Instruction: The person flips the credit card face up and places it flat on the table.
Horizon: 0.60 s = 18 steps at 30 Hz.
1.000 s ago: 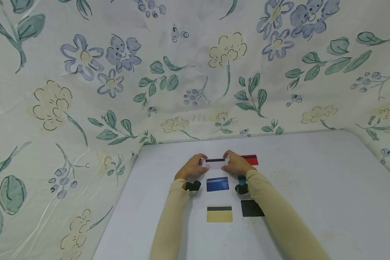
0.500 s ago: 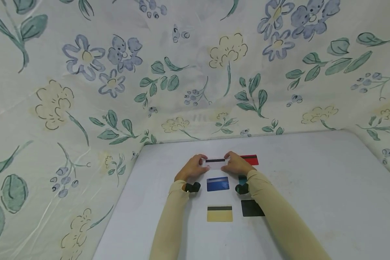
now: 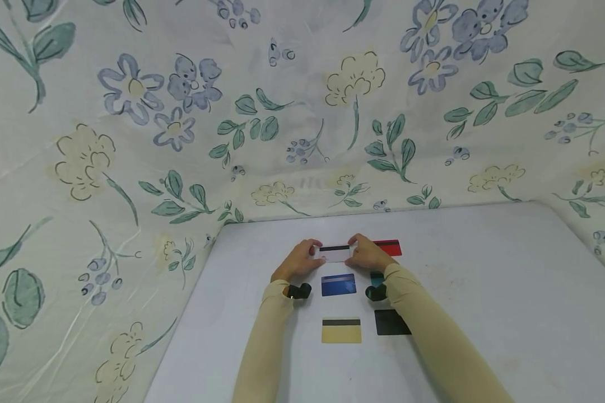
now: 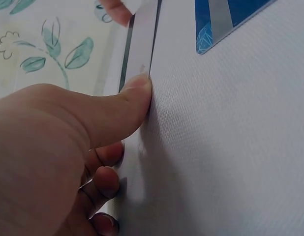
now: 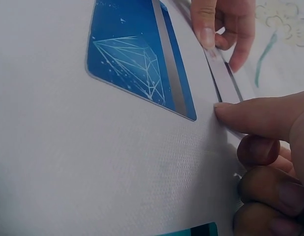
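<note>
A white card (image 3: 335, 255) with a black magnetic stripe lies at the far part of the table, held at both short ends. My left hand (image 3: 299, 259) pinches its left end, thumb at the near edge and index finger at the far edge. At the other end my right hand (image 3: 369, 254) grips it the same way. In the left wrist view the left thumb presses on the card (image 4: 142, 44). Seen from the right wrist, the right thumb touches the near edge of the card (image 5: 223, 81). A blue card (image 3: 339, 285) lies just below, between the wrists.
Nearest me lies a gold card (image 3: 341, 331), with a black card (image 3: 389, 323) beside it, partly under the right sleeve. A teal card (image 3: 376, 278) is mostly hidden by the right wrist. Right of the right hand lies a red card (image 3: 391, 247). Flowered cloth (image 3: 302, 140) rises behind the table.
</note>
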{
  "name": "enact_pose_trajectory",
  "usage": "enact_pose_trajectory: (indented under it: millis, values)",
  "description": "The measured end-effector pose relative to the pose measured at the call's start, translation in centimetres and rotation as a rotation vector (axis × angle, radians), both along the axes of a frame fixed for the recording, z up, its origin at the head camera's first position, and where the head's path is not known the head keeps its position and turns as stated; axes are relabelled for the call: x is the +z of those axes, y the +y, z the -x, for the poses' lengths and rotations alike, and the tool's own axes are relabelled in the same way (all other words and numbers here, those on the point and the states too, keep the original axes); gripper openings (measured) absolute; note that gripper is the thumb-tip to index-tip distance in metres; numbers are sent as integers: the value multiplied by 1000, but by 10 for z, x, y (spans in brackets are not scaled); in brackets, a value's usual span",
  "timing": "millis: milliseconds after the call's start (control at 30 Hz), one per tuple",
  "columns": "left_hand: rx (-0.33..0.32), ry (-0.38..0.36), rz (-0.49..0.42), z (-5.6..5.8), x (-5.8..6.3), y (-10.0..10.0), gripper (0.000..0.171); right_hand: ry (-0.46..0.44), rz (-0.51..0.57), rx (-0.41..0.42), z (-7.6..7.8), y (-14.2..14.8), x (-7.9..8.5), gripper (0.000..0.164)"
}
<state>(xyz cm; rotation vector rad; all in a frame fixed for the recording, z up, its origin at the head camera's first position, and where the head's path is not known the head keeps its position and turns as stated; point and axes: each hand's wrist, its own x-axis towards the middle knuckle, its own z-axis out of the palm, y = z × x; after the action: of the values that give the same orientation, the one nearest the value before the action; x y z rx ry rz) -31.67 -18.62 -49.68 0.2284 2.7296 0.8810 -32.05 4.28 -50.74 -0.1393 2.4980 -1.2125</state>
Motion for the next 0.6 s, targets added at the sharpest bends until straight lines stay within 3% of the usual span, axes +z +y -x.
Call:
enact_pose_trajectory:
  millis: [600]
  values:
    - [1, 1, 14, -3, 0, 0, 49, 27, 28, -18, -6, -3, 2, 61]
